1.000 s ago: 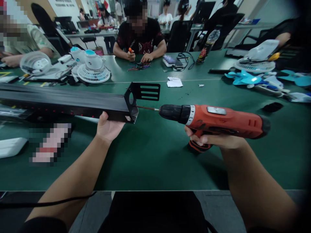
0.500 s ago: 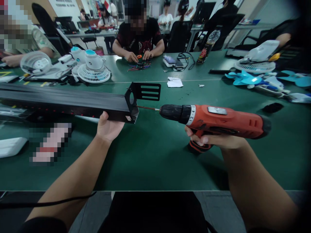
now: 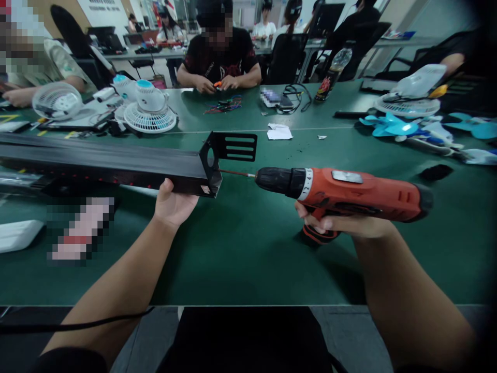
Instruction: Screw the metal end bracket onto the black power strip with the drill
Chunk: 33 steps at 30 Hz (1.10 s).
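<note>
My left hand [image 3: 173,206] grips the underside of a long black metal bar [image 3: 101,163] near its right end, holding it above the green table [image 3: 248,259]. A slotted black bracket [image 3: 231,146] sticks out from that end. My right hand [image 3: 341,224] is closed round the handle of an orange and black cordless drill [image 3: 341,190]. The drill lies level, pointing left. Its thin bit [image 3: 235,173] touches the end face of the bar, just below the bracket.
Small white desk fans [image 3: 147,106] stand at the back left, and blue fan blades [image 3: 392,126] with a white fan grille [image 3: 411,101] lie at the right. Paper scraps [image 3: 278,132] lie mid-table. A person in black [image 3: 221,54] handles coloured wires opposite. A black cable [image 3: 70,325] crosses my left arm.
My hands, the bar and the drill have stayed put. The person opposite has shifted their hands slightly over the wires.
</note>
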Each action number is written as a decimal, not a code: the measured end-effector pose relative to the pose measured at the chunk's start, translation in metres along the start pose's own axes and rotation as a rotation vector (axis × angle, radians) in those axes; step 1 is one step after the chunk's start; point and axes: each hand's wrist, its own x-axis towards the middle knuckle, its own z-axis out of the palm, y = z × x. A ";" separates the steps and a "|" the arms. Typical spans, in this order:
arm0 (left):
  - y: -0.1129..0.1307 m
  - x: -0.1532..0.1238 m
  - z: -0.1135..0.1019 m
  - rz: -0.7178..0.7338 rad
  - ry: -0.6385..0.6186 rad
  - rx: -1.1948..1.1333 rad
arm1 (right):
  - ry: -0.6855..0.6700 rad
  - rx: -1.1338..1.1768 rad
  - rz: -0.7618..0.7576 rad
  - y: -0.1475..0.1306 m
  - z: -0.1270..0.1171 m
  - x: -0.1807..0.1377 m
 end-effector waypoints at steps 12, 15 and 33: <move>0.001 -0.001 0.001 -0.016 0.000 0.002 | 0.019 0.001 -0.012 -0.001 0.002 0.004; 0.000 -0.001 -0.002 -0.013 0.010 0.004 | 0.011 0.000 -0.024 -0.002 0.002 0.003; -0.001 0.000 -0.002 -0.006 -0.002 -0.025 | 0.037 -0.024 -0.016 -0.001 0.001 0.001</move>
